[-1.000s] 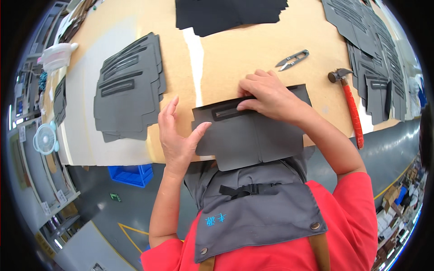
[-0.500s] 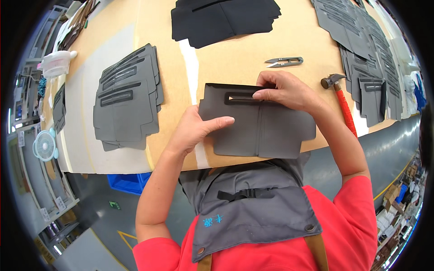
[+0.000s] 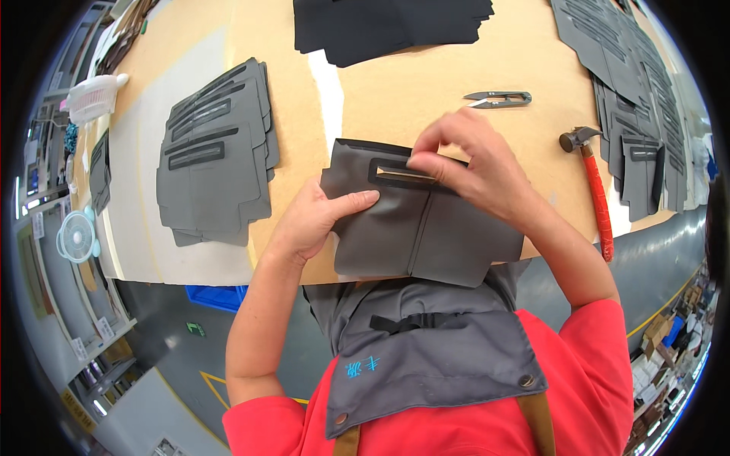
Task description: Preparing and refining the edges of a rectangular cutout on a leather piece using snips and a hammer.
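The left hand (image 3: pixel 310 216) pinches the left edge of a dark-grey, notched, leather-like panel (image 3: pixel 380 232); the right hand (image 3: pixel 479 166) curls over its black-rimmed oblong slot (image 3: pixel 397 174) (pinching or not, I cannot tell). Working that rim seems in hand; next calls for steady left-hand support. Beyond the right hand lie grey metal snips (image 3: pixel 518 99).

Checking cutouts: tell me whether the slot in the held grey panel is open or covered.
Open where visible: a pale strip shows through the slot in the grey panel. The right hand hides its right end.
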`<action>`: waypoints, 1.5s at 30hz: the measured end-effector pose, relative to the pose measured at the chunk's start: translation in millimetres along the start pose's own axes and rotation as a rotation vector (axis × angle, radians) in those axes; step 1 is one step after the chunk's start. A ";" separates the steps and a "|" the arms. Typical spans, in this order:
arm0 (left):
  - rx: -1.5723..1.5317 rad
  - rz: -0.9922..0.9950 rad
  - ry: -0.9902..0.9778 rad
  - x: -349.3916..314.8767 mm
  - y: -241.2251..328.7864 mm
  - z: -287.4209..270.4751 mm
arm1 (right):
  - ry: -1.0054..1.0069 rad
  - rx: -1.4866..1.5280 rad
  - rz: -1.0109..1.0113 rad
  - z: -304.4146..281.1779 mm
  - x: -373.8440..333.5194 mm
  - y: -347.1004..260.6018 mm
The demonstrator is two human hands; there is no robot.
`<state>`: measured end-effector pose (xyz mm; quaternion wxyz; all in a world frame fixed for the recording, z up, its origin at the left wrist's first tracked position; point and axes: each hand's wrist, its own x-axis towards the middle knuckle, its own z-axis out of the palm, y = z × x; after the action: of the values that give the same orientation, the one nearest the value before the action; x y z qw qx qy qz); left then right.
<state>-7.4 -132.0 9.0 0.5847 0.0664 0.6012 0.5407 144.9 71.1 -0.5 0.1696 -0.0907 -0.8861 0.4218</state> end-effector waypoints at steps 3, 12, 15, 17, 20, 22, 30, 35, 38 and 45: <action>0.018 0.032 0.002 -1.8 0.2 -7.7 | -0.178 -0.039 0.048 13.1 -6.1 -5.8; 0.600 0.354 0.390 -8.5 -19.7 -15.7 | -0.146 -0.087 0.077 32.0 -9.9 -0.8; 0.656 0.288 0.437 -7.9 -12.9 -8.7 | -0.152 -0.194 -0.036 35.7 -9.6 0.7; 0.584 0.246 0.373 -7.5 -12.5 -8.3 | -0.159 -0.225 -0.057 38.8 -8.3 -0.8; 0.185 0.205 0.220 -5.8 -11.7 -0.6 | -0.159 -0.215 -0.068 42.0 -8.5 0.0; 0.114 0.184 0.198 -5.0 -12.0 -0.5 | -0.150 -0.179 -0.057 41.7 -9.8 2.8; -0.049 0.089 0.155 -4.1 -12.3 -8.3 | -0.251 0.070 0.083 27.7 -3.2 -0.8; 0.582 0.478 0.416 -9.1 -20.5 -8.1 | -0.243 -0.036 0.048 36.0 -4.9 -1.8; 0.780 0.490 0.525 -14.9 -11.3 -1.3 | -0.218 -0.125 -0.010 39.9 -9.8 4.3; 0.588 0.308 0.416 1.3 -32.6 4.0 | -0.174 -0.216 -0.187 47.2 -12.5 4.8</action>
<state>13.3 -142.0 -14.5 0.3183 0.2094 0.8193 0.4285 138.7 36.6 -34.7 0.1202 0.0112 -0.9421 0.3128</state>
